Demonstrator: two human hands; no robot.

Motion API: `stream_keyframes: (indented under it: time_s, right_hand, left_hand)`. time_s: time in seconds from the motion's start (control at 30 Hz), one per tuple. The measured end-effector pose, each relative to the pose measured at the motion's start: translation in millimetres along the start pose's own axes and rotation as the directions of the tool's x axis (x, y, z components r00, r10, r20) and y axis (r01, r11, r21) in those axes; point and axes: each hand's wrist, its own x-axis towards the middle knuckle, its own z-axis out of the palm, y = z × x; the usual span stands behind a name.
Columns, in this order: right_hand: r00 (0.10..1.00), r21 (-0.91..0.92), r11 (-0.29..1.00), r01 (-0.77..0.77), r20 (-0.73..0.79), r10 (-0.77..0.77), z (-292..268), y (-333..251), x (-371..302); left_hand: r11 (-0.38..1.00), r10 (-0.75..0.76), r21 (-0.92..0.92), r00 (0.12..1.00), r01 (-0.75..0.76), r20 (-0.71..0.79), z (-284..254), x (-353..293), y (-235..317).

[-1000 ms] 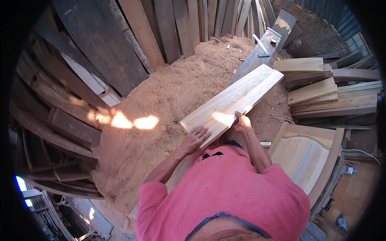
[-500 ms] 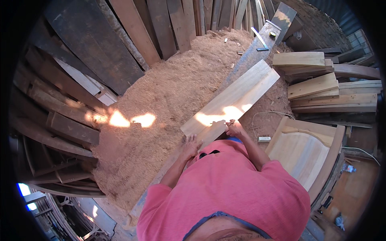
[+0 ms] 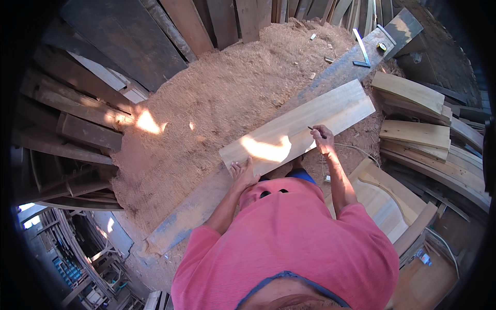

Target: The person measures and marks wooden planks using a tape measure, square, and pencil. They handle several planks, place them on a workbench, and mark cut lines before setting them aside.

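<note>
A wide pale wooden board (image 3: 330, 107) lies slantwise in front of me, on top of a long, worn bluish-grey plank (image 3: 194, 202). My left hand (image 3: 244, 173) rests on the board's near left end, fingers stretched out over its surface. Over the right half of the board, close to its near edge, is my right hand (image 3: 324, 139). Its fingers are closed around a slim dark pencil (image 3: 312, 128), which points left above the wood. Whether the tip touches the board, I cannot tell. A sunlit patch falls across the board between the hands.
Farther along the plank lie a try square (image 3: 363, 56) and a tape measure (image 3: 381, 47). Stacked boards (image 3: 416, 135) stand at right, above a panelled wooden door piece (image 3: 380, 204). Wood shavings (image 3: 206, 103) cover the floor; large planks (image 3: 116, 39) lean at the back left.
My right hand has moved right and away from me along the board, and the pencil now shows clearly. My left hand stays at the left end. The whole view has shifted.
</note>
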Motion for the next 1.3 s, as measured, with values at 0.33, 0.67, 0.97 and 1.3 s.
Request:
stream_keyframes:
  time_s: [0.33, 0.67, 0.97, 1.3]
  right_hand:
    - [0.932, -0.333, 0.87, 0.363, 0.125, -0.341, -22, 5, 46]
    - [0.928, -0.365, 0.859, 0.36, 0.232, -0.291, -57, 1, 70]
    - [0.801, -0.02, 1.0, 0.017, 0.599, -0.002, -83, 17, 28]
    - [0.912, -0.149, 0.908, -0.392, -0.19, 0.362, -170, 168, 106]
  left_hand:
    - [0.964, -0.266, -0.027, 0.964, 0.266, 0.004, 5, 14, 54]
    - [0.946, -0.319, -0.053, 0.948, 0.319, 0.015, 15, 23, 50]
    - [0.949, -0.31, -0.053, 0.951, 0.31, 0.004, 25, 27, 43]
    - [0.947, -0.318, -0.046, 0.948, 0.317, -0.017, 23, 22, 55]
